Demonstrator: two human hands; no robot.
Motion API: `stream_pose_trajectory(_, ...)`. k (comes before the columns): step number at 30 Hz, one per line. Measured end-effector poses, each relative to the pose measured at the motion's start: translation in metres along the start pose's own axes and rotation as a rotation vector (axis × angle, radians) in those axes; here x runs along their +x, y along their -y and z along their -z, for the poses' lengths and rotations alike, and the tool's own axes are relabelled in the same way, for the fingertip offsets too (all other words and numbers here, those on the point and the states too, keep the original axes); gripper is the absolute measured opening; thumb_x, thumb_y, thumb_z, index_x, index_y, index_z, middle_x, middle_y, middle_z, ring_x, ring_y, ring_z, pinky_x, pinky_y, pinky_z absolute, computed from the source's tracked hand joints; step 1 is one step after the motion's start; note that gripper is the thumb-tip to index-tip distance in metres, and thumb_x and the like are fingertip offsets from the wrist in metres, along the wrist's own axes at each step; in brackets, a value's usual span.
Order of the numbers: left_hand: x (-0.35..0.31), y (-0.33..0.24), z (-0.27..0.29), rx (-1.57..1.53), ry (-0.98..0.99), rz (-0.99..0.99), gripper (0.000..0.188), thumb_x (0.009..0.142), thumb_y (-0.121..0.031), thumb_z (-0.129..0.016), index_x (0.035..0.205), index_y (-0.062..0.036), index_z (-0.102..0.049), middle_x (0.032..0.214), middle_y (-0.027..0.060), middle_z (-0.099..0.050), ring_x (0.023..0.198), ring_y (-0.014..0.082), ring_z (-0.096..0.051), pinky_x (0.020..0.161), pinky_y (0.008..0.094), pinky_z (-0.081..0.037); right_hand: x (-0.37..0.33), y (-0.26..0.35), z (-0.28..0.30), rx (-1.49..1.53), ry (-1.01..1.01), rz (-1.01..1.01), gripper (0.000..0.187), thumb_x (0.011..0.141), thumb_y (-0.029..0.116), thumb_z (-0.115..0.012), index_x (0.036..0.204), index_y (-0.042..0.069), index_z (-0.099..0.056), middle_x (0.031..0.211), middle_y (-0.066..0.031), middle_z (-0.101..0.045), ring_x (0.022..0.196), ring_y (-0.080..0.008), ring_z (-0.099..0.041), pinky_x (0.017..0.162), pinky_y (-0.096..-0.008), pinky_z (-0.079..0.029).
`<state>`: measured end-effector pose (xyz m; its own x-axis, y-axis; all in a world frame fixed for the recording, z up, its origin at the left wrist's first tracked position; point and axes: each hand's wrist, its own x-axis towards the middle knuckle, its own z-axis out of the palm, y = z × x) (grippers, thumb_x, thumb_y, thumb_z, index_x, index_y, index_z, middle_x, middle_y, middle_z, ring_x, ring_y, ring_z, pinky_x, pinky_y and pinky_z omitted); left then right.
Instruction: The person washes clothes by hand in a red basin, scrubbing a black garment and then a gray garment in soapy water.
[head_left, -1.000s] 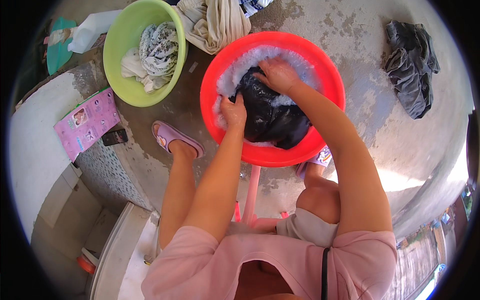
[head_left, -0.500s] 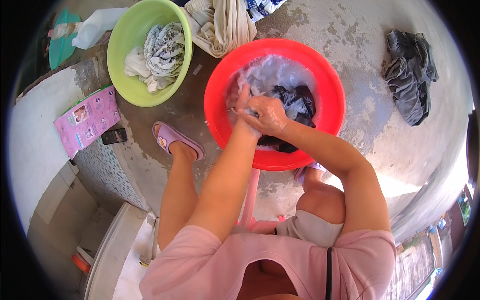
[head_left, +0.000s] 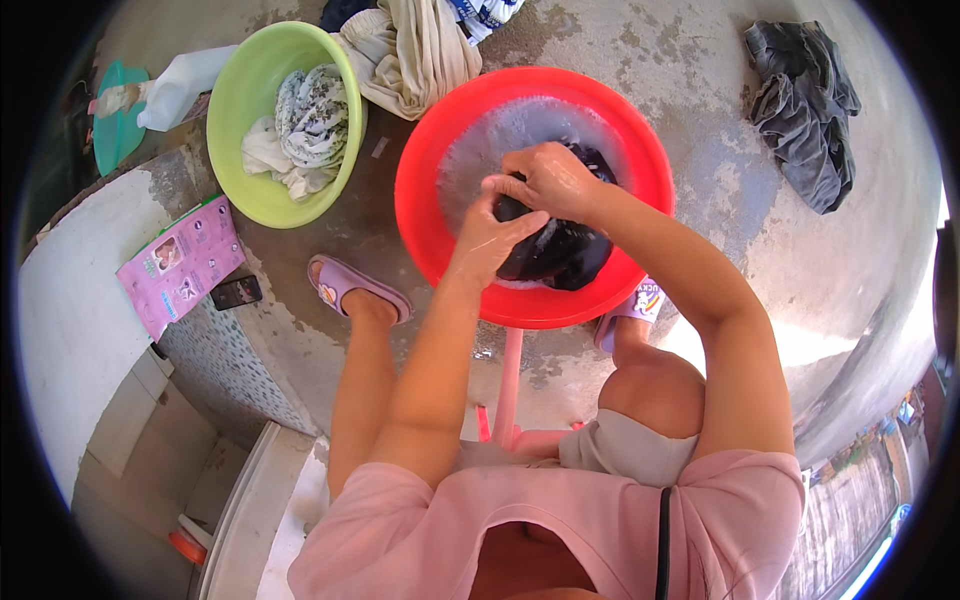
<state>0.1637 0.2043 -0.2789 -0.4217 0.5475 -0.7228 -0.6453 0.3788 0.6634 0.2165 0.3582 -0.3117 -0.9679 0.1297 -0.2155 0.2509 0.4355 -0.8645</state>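
Note:
A wet black garment (head_left: 572, 258) lies bunched in the red basin (head_left: 655, 200), partly in cloudy, sudsy water (head_left: 470, 165). My left hand (head_left: 490, 238) grips a fold at the garment's left side, thumb and fingers curled around it. Close against it, my right hand (head_left: 556, 182) is closed over the upper part of the same garment, its knuckles upward. Both hands are wet and meet over the middle of the basin. The cloth inside the right fist is mostly hidden.
A lime-green basin (head_left: 355, 150) holds white and patterned cloths (head_left: 308, 120). Beige cloth (head_left: 425, 60) lies beside it. Dark grey trousers (head_left: 805, 115) are on the floor at right. At left are a pink packet (head_left: 180, 262), a phone (head_left: 237, 292) and a white jug (head_left: 185, 88).
My right hand has come off the left wrist area and now grips the black garment. My left hand has drawn back and turned to hold it too. The whole view has shifted slightly.

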Motion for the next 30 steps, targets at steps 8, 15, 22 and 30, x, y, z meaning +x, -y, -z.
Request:
stream_pose_trajectory(8, -0.024, -0.052, 0.055, 0.588, 0.308, -0.319, 0.016, 0.075, -0.003, -0.07, 0.089, 0.003, -0.065, 0.082, 0.0017, -0.058, 0.073, 0.01, -0.05, 0.067, 0.0244, -0.041, -0.03, -0.008, 0.078, -0.359, 0.292, 0.215, 0.026, 0.069, 0.019, -0.073, 0.085, 0.002, -0.061, 0.091, -0.0137, -0.06, 0.09, -0.0333, -0.058, 0.075, -0.0396, -0.047)
stream_pose_trajectory(15, -0.022, -0.038, 0.07, 0.235, 0.349, -0.426, 0.027, 0.075, -0.001, -0.065, 0.101, 0.0052, -0.067, 0.1, 0.0083, -0.062, 0.094, 0.0166, -0.057, 0.085, 0.0268, -0.044, -0.042, 0.01, 0.1, -0.13, 0.139, 0.042, 0.024, 0.066, 0.004, -0.065, 0.086, 0.0, -0.053, 0.086, -0.0129, -0.054, 0.087, -0.0316, -0.056, 0.072, -0.0386, -0.046)
stream_pose_trajectory(22, -0.013, -0.025, 0.082, 0.012, 0.191, -0.462, 0.023, 0.071, 0.018, -0.05, 0.085, 0.0062, -0.065, 0.093, 0.0137, -0.066, 0.089, 0.017, -0.062, 0.085, 0.0285, -0.048, -0.05, 0.031, 0.088, -0.139, 0.121, 0.006, 0.019, 0.069, 0.008, -0.065, 0.078, 0.003, -0.049, 0.079, -0.0133, -0.058, 0.079, -0.0355, -0.058, 0.066, -0.042, -0.046)
stream_pose_trajectory(30, 0.0, 0.012, 0.103, -0.207, -0.107, -0.312, 0.017, 0.073, 0.017, -0.052, 0.08, 0.0026, -0.059, 0.087, 0.0108, -0.063, 0.082, 0.0179, -0.061, 0.078, 0.0284, -0.05, -0.086, -0.024, 0.011, -0.134, 0.326, -0.161, 0.007, 0.077, 0.012, -0.061, 0.08, 0.007, -0.058, 0.081, -0.0129, -0.061, 0.08, -0.0343, -0.061, 0.069, -0.0452, -0.048)
